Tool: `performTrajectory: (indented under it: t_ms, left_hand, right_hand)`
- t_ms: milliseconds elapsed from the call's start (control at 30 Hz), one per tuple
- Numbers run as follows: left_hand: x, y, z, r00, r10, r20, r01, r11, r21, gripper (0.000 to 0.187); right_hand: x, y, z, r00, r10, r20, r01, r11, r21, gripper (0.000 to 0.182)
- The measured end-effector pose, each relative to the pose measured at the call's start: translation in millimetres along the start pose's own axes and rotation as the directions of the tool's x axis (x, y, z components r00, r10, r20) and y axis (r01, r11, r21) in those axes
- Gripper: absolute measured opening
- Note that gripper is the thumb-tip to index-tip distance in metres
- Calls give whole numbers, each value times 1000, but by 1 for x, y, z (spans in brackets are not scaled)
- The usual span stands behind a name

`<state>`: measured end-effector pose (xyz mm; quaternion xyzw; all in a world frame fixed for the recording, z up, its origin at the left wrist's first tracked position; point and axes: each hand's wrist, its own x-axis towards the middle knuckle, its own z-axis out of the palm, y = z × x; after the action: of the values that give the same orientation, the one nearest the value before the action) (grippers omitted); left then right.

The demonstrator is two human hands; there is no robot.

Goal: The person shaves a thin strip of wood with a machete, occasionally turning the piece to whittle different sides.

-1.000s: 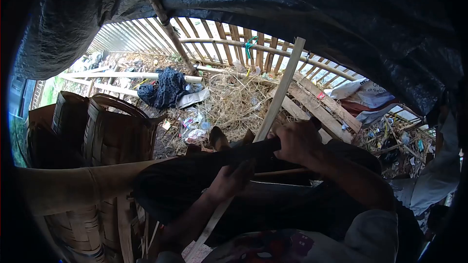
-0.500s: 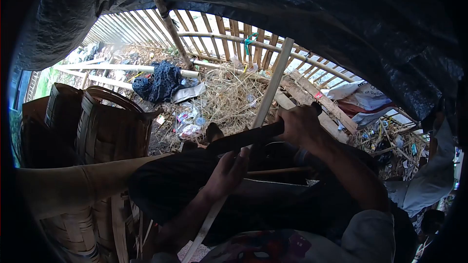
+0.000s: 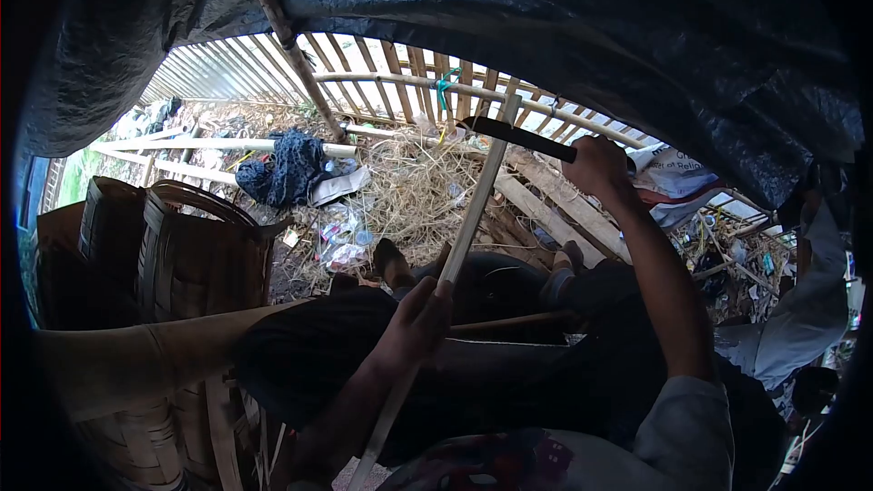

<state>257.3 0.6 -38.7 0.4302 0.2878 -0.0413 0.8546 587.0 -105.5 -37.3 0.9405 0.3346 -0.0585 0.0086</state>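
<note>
My left hand (image 3: 414,323) grips a long pale bamboo strip (image 3: 468,218) near its middle; the strip runs from my lap up toward the fence. My right hand (image 3: 596,164) is raised and closed on the handle of a dark long-bladed knife (image 3: 518,136), whose blade lies across the strip near its far end. My legs in dark trousers (image 3: 318,345) stretch out below, with my feet (image 3: 389,259) toward the straw.
Woven bamboo baskets (image 3: 182,245) stand at the left. Straw and litter (image 3: 400,191) cover the ground ahead, with a dark blue cloth (image 3: 286,168) and a bamboo fence (image 3: 409,82) behind. Black tarpaulin (image 3: 546,18) hangs overhead. Wooden planks (image 3: 546,214) lie at the right.
My right hand has lifted the knife from near my left hand up along the strip to its far end. The left hand has stayed on the strip.
</note>
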Motion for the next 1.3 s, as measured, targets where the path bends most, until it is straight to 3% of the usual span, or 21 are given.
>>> performTrajectory:
  t_ms: [200, 267, 333, 467, 533, 567, 667, 800, 867, 1000, 1033, 1200, 1300]
  left_hand:
    - [-2, 0, 2, 1000, -21, 23, 22, 997, -67, 14]
    - [-1, 4, -1, 999, -13, 50, 17, 998, -68, 15]
    - [-3, 2, -5, 999, -4, 32, 6, 998, -59, 15]
    - [-5, 6, -3, 999, -27, 24, 29, 995, -99, 16]
    - [-3, 8, 0, 999, 40, -8, -40, 999, -35, 17]
    - [-3, 9, 1, 999, 40, -6, -40, 999, -32, 17]
    - [-5, 8, 2, 999, -13, 33, 16, 995, -101, 17]
    - [-7, 2, 5, 994, -21, 106, 34, 992, -123, 17]
    - [-8, 1, 8, 992, -37, 124, 55, 987, -150, 17]
    - [-6, -5, 8, 991, -22, 130, 40, 990, -138, 17]
    - [-7, -5, 8, 991, -28, 129, 46, 989, -139, 17]
    - [-10, 0, 13, 989, -52, 136, 72, 986, -152, 16]
    - [-9, 1, 12, 988, -65, 138, 88, 982, -169, 16]
  right_hand:
    - [13, 10, 6, 996, 70, -60, -69, 997, 28, 31]
    - [10, 6, -2, 998, 29, -52, -26, 999, 44, 34]
    - [4, -9, -13, 991, 62, 118, -74, 992, 102, 35]
    - [-17, -34, -12, 977, -129, 170, 95, 976, 197, 35]
    - [-25, -44, -7, 947, -300, 115, 265, 932, 246, 32]
    - [-27, -46, -5, 935, -354, 24, 344, 920, 186, 27]
    - [-21, -48, -16, 908, -419, -7, 415, 897, 150, 26]
    - [6, -33, -22, 982, -186, -40, 189, 940, 283, 25]
    - [21, -21, -24, 993, -120, -14, 120, 960, 252, 28]
    - [28, -13, -33, 994, -99, -35, 105, 967, 234, 28]
    - [31, -11, -30, 984, -158, -85, 172, 968, 185, 28]
    - [29, -30, -43, 988, -134, -73, 148, 961, 235, 27]
    - [35, -29, -48, 993, -119, 12, 115, 973, 198, 33]
